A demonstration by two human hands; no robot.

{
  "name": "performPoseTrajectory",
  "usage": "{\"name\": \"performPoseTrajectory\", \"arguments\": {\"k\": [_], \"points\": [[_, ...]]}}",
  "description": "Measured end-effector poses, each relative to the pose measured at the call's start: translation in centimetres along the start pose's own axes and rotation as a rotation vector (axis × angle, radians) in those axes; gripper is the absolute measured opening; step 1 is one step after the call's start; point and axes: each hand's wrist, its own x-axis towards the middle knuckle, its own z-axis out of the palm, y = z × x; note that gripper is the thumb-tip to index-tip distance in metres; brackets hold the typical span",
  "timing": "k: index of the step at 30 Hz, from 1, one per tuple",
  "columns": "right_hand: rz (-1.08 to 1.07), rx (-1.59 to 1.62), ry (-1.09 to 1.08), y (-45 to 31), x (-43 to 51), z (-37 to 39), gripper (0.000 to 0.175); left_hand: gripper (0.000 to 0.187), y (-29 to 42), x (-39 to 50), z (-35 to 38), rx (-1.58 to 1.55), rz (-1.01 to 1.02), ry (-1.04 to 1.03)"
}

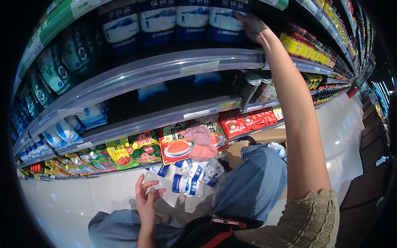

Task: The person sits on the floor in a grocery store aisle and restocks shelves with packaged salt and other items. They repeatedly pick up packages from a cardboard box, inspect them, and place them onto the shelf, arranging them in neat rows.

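Note:
My right hand [255, 28] reaches up to the upper shelf. Its index finger lies against the right edge of a blue-and-white plastic pouch [228, 20], the rightmost in a row of several upright ones. Whether the other fingers grip the pouch is hard to see. My left hand [147, 193] hovers over the floor, palm up with fingers spread, holding nothing. Just right of it on the floor lies a similar blue-and-white packet [187, 185], near crumpled clear plastic packaging [212, 169]. A pink cloth [201, 139] drapes over red sauce packets on the bottom shelf.
Clear plastic shelf rails [161, 66] curve across in front of me. Green-and-white bags [52, 69] stand at the left. Lidded jars [250, 83] and red packets [248, 121] are at the right. A cardboard box [237, 153] sits beside my knee.

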Motion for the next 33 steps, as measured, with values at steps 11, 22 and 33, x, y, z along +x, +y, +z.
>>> {"name": "performPoseTrajectory", "arguments": {"k": [11, 22, 33], "points": [[0.052, -0.367, 0.137, 1.1, -2.0, -1.7, 0.054, 0.044, -1.4, 0.3, 0.2, 0.025, -0.11, -0.141], [-0.094, -0.895, 0.083, -0.9, -3.5, -1.5, 0.035, 0.046, -8.3, 3.3, -1.2, 0.313, -0.086, -0.262], [-0.525, -1.065, -0.665, 1.1, -25.0, 13.3, 0.037, 0.062, -40.9, 9.4, -2.1, 0.375, -0.866, -0.143]]}}
